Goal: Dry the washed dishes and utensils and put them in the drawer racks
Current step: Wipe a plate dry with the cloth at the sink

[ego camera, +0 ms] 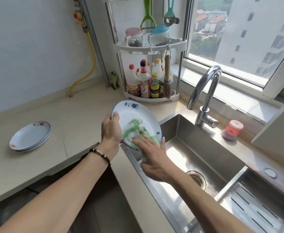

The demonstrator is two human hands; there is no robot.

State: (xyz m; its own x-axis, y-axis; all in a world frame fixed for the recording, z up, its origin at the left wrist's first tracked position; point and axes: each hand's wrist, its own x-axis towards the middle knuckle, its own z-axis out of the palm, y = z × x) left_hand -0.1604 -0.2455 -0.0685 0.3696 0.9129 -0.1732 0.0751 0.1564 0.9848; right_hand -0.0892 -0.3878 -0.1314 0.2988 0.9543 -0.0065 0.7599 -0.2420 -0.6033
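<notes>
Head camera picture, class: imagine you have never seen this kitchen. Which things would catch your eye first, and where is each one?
First comes the white plate with blue flowers, tilted at the sink's left edge: the left hand grips its rim while the right hand presses a green cloth against its face. Next, two stacked plates lie on the counter at left, and the curved chrome tap rises behind the sink.

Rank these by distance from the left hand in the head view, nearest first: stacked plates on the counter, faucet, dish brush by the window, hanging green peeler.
From the left hand:
1. Stacked plates, to its left on the counter.
2. Faucet, to its right behind the sink.
3. Green peeler, hanging up on the corner rack.
4. Dish brush, far right on the ledge.
</notes>
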